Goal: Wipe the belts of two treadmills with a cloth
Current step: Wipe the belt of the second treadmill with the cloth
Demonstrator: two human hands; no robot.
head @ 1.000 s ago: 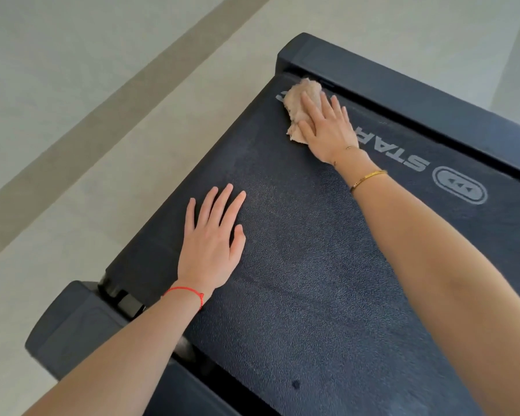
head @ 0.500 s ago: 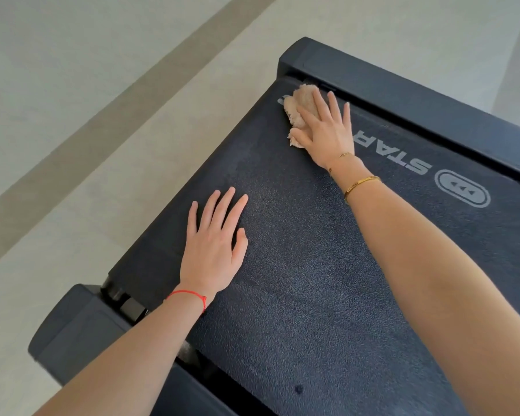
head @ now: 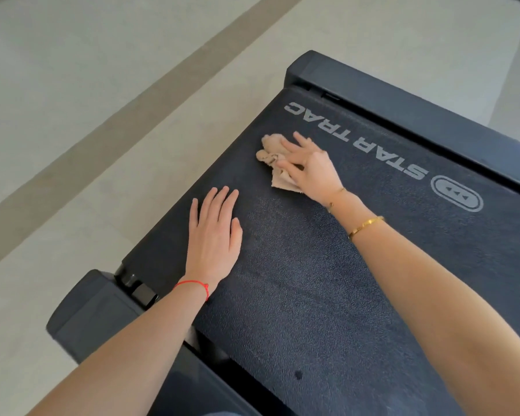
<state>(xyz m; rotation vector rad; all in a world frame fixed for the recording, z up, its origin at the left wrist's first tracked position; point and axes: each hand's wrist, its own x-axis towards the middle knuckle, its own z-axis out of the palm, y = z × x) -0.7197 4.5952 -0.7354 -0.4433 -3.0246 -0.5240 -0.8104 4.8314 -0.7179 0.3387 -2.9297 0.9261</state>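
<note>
Cloth [head: 275, 163] lies crumpled on the treadmill belt [head: 327, 280] toward its far left, under my right hand [head: 311, 168], fingers spread, pressing it flat. I judge it soft, light, bunching easily. Left hand [head: 215, 232] rests flat, fingers together.

We count one treadmill belt [head: 327, 280] filling the lower right of the frame, one beige cloth [head: 275, 156] near its upper middle, two hands (left hand [head: 215, 235], right hand [head: 311, 169]), one red string bracelet [head: 192, 285] and two gold bracelets [head: 365, 225]
</note>
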